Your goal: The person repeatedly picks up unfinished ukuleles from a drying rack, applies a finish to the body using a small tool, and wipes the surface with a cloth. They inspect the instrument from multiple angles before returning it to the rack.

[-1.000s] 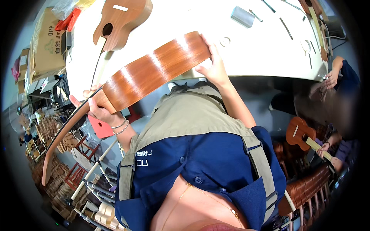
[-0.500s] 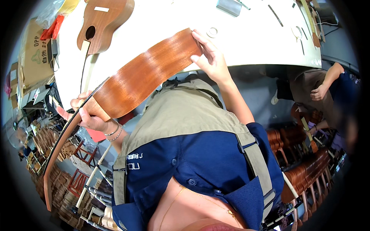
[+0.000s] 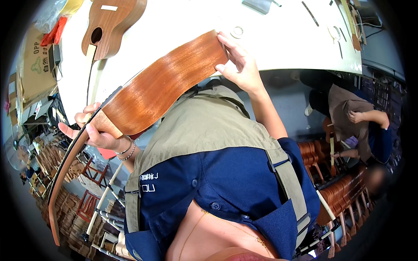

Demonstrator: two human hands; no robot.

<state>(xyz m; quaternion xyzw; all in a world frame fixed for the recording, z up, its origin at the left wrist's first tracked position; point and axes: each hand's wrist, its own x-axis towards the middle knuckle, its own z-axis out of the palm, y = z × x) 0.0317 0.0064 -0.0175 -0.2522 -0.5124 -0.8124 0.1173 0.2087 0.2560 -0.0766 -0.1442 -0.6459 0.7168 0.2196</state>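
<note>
A brown wooden ukulele point(image 3: 167, 82) is held on its edge in front of me, its curved side facing up and its neck slanting down to the lower left. My left hand point(image 3: 101, 135) grips the neck close to where it joins the body, with thumb and fingers on either side of it. At the opposite end, my right hand point(image 3: 241, 67) clasps the rounded bottom of the body, thumb on the near side and fingers over the far edge. The soundboard and back are mostly hidden from this angle.
On the white table point(image 3: 296, 48) lie another ukulele point(image 3: 115, 26), a tape roll point(image 3: 237, 32) and a grey box point(image 3: 257, 5). A cardboard box point(image 3: 28, 87) stands left. A co-worker point(image 3: 348, 113) is at the right, beside racked ukuleles point(image 3: 342, 195). Wooden parts point(image 3: 72, 213) are stacked lower left.
The ukulele and both hands have shifted only slightly, with the neck end a little lower. The co-worker at the right has moved and shows more fully, holding an instrument by its neck.
</note>
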